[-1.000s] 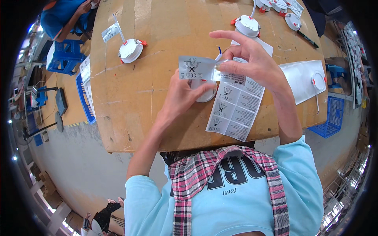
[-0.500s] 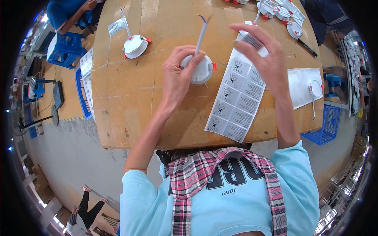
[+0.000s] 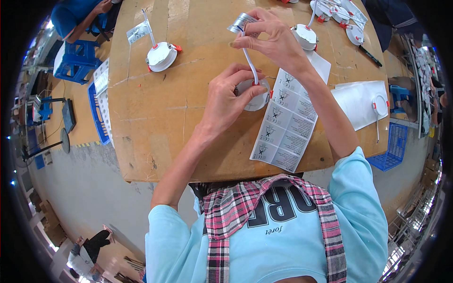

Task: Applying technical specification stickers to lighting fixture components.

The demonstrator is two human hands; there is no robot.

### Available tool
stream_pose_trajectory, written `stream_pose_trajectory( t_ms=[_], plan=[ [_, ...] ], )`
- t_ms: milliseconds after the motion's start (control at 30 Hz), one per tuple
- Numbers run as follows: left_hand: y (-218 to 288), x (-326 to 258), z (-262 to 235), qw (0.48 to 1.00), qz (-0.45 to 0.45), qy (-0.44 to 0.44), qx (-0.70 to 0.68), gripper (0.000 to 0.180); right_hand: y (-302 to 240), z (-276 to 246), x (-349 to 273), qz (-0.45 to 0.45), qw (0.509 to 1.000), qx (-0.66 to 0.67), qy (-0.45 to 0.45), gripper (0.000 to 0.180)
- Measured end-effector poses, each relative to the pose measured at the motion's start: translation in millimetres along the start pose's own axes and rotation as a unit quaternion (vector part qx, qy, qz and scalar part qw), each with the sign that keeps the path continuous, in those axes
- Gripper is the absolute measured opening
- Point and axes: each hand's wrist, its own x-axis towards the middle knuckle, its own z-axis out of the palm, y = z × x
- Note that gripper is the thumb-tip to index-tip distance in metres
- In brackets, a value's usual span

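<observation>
My left hand [image 3: 231,94] is closed around a round white downlight [image 3: 257,100], steadying it at the foot of its upright white cable [image 3: 250,63]. Above it, my right hand [image 3: 269,37] pinches a silvery sticker label [image 3: 242,22] against the cable's upper end, where a dark wire tip shows. Below my right forearm lies a sheet of printed labels [image 3: 283,127], partly covered at its top. Another downlight [image 3: 304,37] stands just beyond that sheet. Off to the left, a downlight [image 3: 161,56] carries a label [image 3: 138,32] flagged around its cable.
Several downlights [image 3: 337,14] cluster at the far right, near a black marker [image 3: 370,55]. A white sheet [image 3: 354,111] with a small round lamp [image 3: 379,104] lies at the right edge. Blue crates [image 3: 391,146] flank the table. A co-worker's arm [image 3: 89,21] shows at the far left.
My right hand has moved left from above the label sheet to the cable's top, bringing the label against it. The downlight in my left hand has shifted slightly right.
</observation>
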Motion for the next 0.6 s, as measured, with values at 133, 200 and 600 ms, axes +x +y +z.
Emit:
stream_pose_trajectory(
  t_ms=[133,200,600],
  plan=[
    [-3.1,-1.9,-4.0,0.999,-0.029,-0.015,-0.026,0.020,4.7,9.5,3.4,-0.018,1.000,-0.001,-0.012,0.021],
    [-6.1,-10.7,-2.7,0.995,-0.084,-0.005,-0.059,0.019,3.1,9.1,6.2,-0.034,0.999,0.001,-0.028,0.020],
    [-0.4,-22.0,-33.2,0.993,-0.059,0.101,-0.005,0.065,-33.3,-69.1,-48.2,0.067,0.946,0.274,0.162,0.057]
  ],
)
